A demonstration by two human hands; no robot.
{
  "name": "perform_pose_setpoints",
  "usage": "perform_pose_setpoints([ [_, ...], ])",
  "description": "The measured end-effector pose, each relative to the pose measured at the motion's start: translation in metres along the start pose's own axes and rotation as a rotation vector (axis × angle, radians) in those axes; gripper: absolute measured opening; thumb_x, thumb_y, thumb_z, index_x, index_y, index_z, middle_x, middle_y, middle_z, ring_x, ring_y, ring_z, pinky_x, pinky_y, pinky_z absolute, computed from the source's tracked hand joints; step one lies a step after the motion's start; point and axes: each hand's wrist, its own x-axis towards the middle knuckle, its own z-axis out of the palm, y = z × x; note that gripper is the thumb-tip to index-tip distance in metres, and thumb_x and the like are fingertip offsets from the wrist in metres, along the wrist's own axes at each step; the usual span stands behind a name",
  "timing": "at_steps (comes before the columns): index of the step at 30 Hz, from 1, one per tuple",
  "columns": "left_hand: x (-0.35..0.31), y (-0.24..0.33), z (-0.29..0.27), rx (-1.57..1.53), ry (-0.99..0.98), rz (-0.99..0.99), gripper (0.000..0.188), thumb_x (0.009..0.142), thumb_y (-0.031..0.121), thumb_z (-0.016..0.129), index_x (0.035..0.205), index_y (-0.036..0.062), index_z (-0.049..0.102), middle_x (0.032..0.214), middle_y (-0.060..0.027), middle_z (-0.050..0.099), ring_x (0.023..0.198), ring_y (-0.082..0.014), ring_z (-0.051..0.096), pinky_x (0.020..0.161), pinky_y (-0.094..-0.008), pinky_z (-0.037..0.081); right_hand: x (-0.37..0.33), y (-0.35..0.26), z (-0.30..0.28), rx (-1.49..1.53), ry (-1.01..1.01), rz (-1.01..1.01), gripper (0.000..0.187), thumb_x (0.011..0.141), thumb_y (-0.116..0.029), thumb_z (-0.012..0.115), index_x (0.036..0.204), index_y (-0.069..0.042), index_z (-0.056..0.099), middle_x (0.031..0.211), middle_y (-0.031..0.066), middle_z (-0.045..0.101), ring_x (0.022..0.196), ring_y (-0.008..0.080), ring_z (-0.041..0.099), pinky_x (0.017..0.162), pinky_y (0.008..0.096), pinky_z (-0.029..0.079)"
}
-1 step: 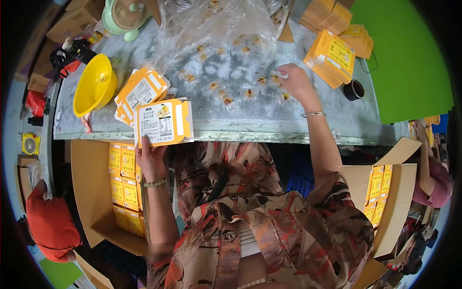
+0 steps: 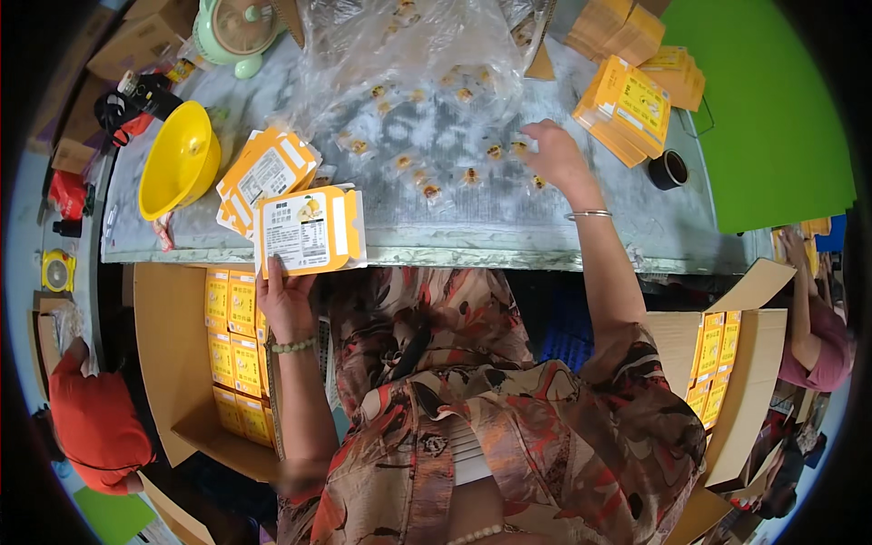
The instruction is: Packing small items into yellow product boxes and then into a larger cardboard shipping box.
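My left hand (image 2: 287, 300) grips the near edge of a flat yellow-and-white carton (image 2: 295, 234), thumb on its printed face. Under and behind that carton lies a pile of similar flat cartons (image 2: 263, 177). Over the tabletop, my right hand (image 2: 559, 163) reaches out with thumb and forefinger apart, beside a small clear sachet (image 2: 520, 147) with brownish contents. Nothing shows between those fingers. More such sachets, one a clear sachet (image 2: 470, 176), lie scattered to the left of that hand.
A large clear plastic bag (image 2: 409, 54) spreads over the back of the table. A yellow bowl (image 2: 180, 159) tilts at the left, near a green fan (image 2: 238, 32). Carton stacks (image 2: 627, 109) and a dark cup (image 2: 668, 170) stand right. Open cardboard boxes (image 2: 163, 363) flank me below.
The fingers of my right hand have parted slightly, and the pale bit between their tips no longer shows. My left hand and its carton stay put.
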Motion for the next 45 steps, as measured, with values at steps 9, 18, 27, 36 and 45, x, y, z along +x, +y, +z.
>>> perform_pose_setpoints([
  [9, 0.003, 0.005, 0.006, 0.006, 0.015, 0.016, 0.017, 0.082, 0.019, 0.046, 0.092, 0.0046, 0.047, 0.082, -0.0077, 0.057, 0.069, -0.0176, 0.057, 0.06, -0.0361, 0.051, 0.024, -0.007, 0.007, -0.286, -0.475, -0.102, 0.049, 0.055, -0.013, 0.06, 0.102, -0.003, 0.048, 0.097, 0.0188, 0.048, 0.091, 0.0304, 0.047, 0.077, 0.0334, 0.04],
  [18, 0.034, 0.005, 0.034, 0.089, 0.001, 0.048, 0.019, 0.08, 0.017, 0.05, 0.095, 0.006, 0.047, 0.079, -0.0028, 0.054, 0.064, -0.0123, 0.055, 0.056, -0.032, 0.05, 0.009, -0.029, 0.018, -0.182, -0.509, -0.149, 0.084, 0.045, -0.023, 0.072, 0.117, -0.007, 0.033, 0.113, 0.0179, 0.036, 0.095, 0.0303, 0.046, 0.08, 0.0318, 0.04],
  [27, 0.018, 0.006, 0.037, 0.07, 0.025, 0.014, 0.016, 0.08, 0.015, 0.05, 0.093, 0.0061, 0.048, 0.076, -0.0008, 0.053, 0.06, -0.0098, 0.053, 0.055, -0.0318, 0.052, -0.001, -0.017, 0.0, -0.073, -0.339, -0.12, 0.061, 0.057, -0.017, 0.064, 0.112, -0.006, 0.042, 0.108, 0.0148, 0.041, 0.092, 0.0289, 0.048, 0.08, 0.0317, 0.039],
  [36, 0.014, 0.004, 0.028, 0.056, 0.032, 0.01, 0.014, 0.08, 0.014, 0.049, 0.092, 0.0064, 0.049, 0.072, -0.0003, 0.052, 0.055, -0.0088, 0.051, 0.054, -0.0316, 0.052, -0.001, 0.007, -0.007, -0.28, -0.278, 0.051, 0.046, 0.057, -0.014, 0.062, 0.101, -0.005, 0.05, 0.102, 0.0133, 0.046, 0.088, 0.0291, 0.049, 0.076, 0.0334, 0.041],
  [45, 0.036, 0.007, 0.052, 0.133, 0.063, 0.103, 0.021, 0.079, 0.016, 0.051, 0.097, 0.0058, 0.048, 0.078, -0.0013, 0.052, 0.064, -0.0089, 0.051, 0.049, -0.0263, 0.05, 0.004, -0.032, 0.009, -0.211, -0.506, -0.16, 0.083, 0.048, -0.024, 0.072, 0.117, 0.0, 0.033, 0.111, 0.0175, 0.037, 0.1, 0.03, 0.042, 0.083, 0.0301, 0.037],
])
